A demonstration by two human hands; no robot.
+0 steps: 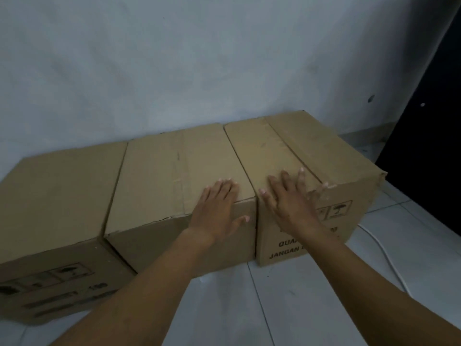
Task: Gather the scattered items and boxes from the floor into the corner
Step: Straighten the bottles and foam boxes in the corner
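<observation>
Three cardboard boxes stand in a row on the tiled floor (299, 308) against the pale wall (199, 58). The left box (57, 208) touches the middle box (162, 176); the right box (311, 156) sits just beside it. The left hand (217, 208) lies flat on the middle box's near right corner, fingers straight, gripping nothing. The right hand (291, 203) presses flat on the right box's top, fingers spread. A white cable (389, 258) trails on the floor at right.
</observation>
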